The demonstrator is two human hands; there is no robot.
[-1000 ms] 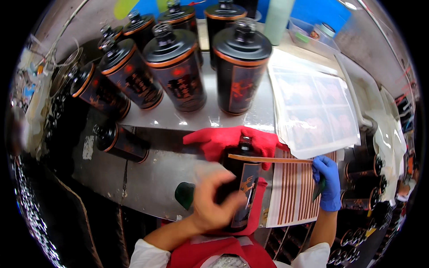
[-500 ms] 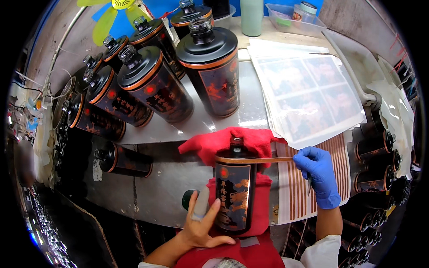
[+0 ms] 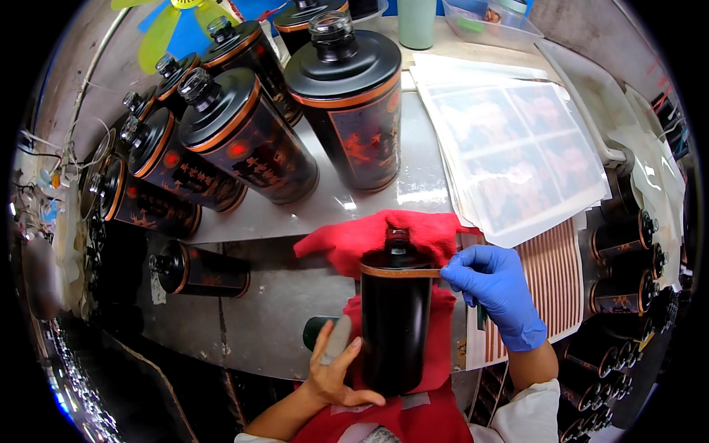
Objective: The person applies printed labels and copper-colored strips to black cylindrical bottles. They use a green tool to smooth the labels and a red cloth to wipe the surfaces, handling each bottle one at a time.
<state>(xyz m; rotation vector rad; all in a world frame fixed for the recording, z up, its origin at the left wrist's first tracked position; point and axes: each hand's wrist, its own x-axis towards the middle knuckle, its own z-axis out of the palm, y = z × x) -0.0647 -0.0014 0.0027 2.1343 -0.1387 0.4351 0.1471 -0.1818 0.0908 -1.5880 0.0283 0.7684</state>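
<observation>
A black bottle rests on a red cloth in front of me, its neck pointing away and a plain dark side facing up. A copper-coloured strip wraps around its shoulder. My right hand, in a blue glove, pinches the strip's free end close to the bottle's right side. A thin dark green tool shows below that palm. My left hand, bare with a grey cover on one finger, has its fingers spread beside the bottle's lower left; whether it touches the bottle, I cannot tell.
Several finished black bottles stand at the back left, and one bottle sits apart below them. Printed sheets lie at the back right, over a sheet of copper strips. A dark green cylinder lies by my left hand.
The bottle has turned, so its decorated side no longer shows. My right hand has moved left toward it, and the strip's free length is shorter. My left hand stays spread nearby.
</observation>
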